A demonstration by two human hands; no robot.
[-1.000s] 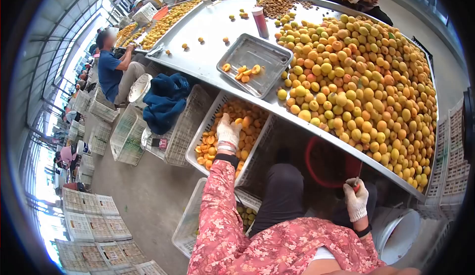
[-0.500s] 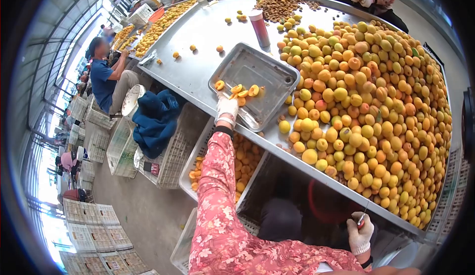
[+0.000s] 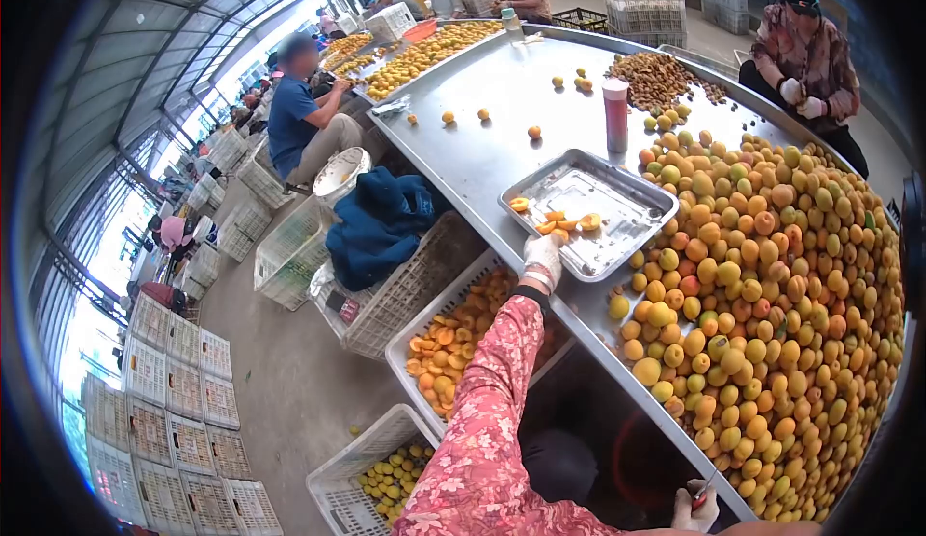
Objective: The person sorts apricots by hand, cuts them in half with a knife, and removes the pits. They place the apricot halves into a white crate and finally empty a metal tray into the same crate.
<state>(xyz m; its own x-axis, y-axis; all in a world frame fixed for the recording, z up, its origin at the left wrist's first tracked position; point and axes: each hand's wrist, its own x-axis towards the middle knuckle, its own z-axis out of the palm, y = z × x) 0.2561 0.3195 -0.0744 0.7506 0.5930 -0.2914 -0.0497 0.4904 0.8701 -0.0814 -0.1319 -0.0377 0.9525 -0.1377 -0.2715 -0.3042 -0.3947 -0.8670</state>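
My left hand (image 3: pixel 543 258), in a white glove, is at the near edge of a metal tray (image 3: pixel 632 232), beside several cut apricot halves (image 3: pixel 559 223). Its fingertips are partly hidden, so whether they grip the rim or a fruit is unclear. At the bottom right, below the table edge, my gloved right hand (image 3: pixel 696 509) is closed around a small red-handled knife (image 3: pixel 701 499). A large heap of whole apricots (image 3: pixel 772 295) covers the right side of the metal table (image 3: pixel 463 121).
A red tumbler (image 3: pixel 615 116) stands behind the tray, near a pile of pits (image 3: pixel 656 78). Below the table edge is a crate of halved apricots (image 3: pixel 446 357). A blue cloth (image 3: pixel 378 227) lies over crates at left. Co-workers sit at left (image 3: pixel 304 111) and back right (image 3: pixel 805 63).
The view has swung left and up, so the table, tray and heap appear farther right. A crate of greenish fruit now shows at the bottom. My left hand remains at the tray's near edge.
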